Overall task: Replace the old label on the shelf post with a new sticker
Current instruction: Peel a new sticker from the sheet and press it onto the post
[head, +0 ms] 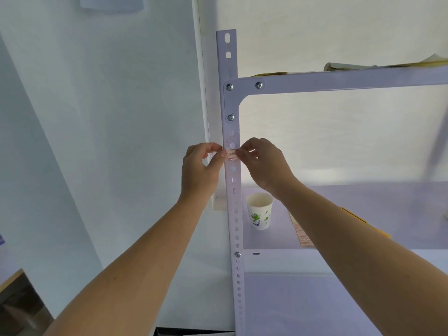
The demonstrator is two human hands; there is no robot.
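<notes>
A white perforated shelf post (233, 190) runs upright through the middle of the view. A small white sticker with red print (231, 154) lies across the post's front face. My left hand (202, 169) pinches the sticker's left end with thumb and forefinger. The fingertips of my right hand (263, 163) hold its right end. Both hands sit level with each other on either side of the post. Whether the sticker is stuck down or only held against the metal I cannot tell.
A paper cup with a green pattern (259, 210) stands on the shelf board (363, 214) just right of the post. A sheet of red-printed stickers (304, 235) lies on the board, partly under my right forearm. Yellowish papers (378, 65) rest on the upper shelf. A white wall (109, 117) fills the left.
</notes>
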